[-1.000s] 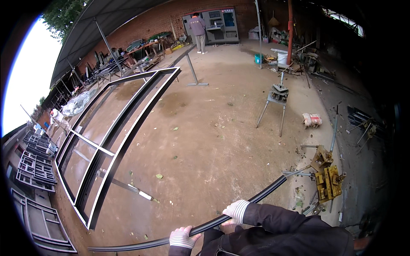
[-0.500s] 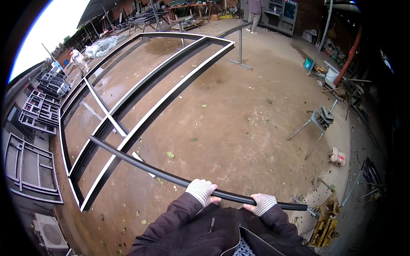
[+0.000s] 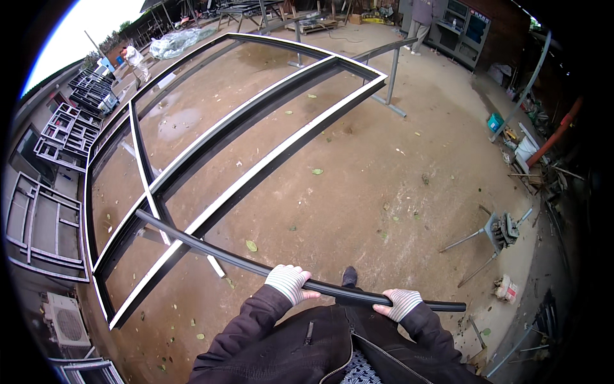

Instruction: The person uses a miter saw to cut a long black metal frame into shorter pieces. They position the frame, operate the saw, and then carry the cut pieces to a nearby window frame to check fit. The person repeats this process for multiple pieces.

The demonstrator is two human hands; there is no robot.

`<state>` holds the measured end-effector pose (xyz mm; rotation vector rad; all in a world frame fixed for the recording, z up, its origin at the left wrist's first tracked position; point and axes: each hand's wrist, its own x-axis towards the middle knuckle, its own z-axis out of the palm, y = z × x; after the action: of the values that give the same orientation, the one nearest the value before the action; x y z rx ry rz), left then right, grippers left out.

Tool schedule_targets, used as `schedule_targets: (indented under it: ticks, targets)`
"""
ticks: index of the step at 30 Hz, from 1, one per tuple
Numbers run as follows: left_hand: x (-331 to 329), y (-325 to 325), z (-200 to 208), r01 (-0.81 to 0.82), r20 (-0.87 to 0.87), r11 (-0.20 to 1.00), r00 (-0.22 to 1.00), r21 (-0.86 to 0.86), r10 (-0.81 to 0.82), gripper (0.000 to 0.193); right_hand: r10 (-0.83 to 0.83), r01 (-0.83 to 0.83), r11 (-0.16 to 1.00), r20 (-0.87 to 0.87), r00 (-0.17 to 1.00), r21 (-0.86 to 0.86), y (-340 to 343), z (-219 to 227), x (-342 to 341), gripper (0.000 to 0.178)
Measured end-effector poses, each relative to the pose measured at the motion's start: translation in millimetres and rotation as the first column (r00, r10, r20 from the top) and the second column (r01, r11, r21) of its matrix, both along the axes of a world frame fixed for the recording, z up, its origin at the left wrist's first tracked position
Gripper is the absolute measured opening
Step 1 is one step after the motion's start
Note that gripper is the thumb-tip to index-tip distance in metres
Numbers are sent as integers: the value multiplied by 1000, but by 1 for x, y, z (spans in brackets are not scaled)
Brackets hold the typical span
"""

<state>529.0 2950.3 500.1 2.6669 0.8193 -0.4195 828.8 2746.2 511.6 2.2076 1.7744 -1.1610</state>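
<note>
A long black bar (image 3: 224, 256), apparently a metal profile, runs across in front of me, sloping from upper left to lower right. My left hand (image 3: 289, 284) is closed over it near its middle, thumb at the near side. Closer to its right end, my right hand (image 3: 398, 304) grips it too. Both wear striped fingerless gloves or cuffs. The bar's far left part lies across a large black frame with white faces (image 3: 256, 178), over its near rail and next to its crossbar (image 3: 137, 141). Whether the bar rests on the frame, I cannot tell.
A stand (image 3: 394, 83) is at the frame's far right corner. On the right are a tripod vise (image 3: 502, 230), a white bag (image 3: 505, 289) and piled scrap (image 3: 527, 150). Smaller frames (image 3: 45, 224) lean along the left wall. Two people (image 3: 419, 25) (image 3: 134, 61) stand farther off.
The view has shifted, with the large frame's far corner now farther right. A dark shoe has appeared beyond the bar. Both hands still hold the bar in about the same places.
</note>
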Motion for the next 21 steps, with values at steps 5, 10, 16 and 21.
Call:
schedule_targets:
  ticks: [5,10,16,21]
  targets:
    - [42,53,6,-152,49,988,987,34,150,61,238,-237,971,49,970,-34,110,30,90,65]
    - [73,106,6,-299,164,949,946,101,281,51,364,-366,931,109,925,-4,197,44,165,66]
    - [120,187,15,-319,220,942,931,107,290,46,438,-460,887,226,870,51,308,52,223,58]
    - [167,275,23,-300,196,954,937,18,291,49,301,-455,821,416,858,345,383,37,279,48]
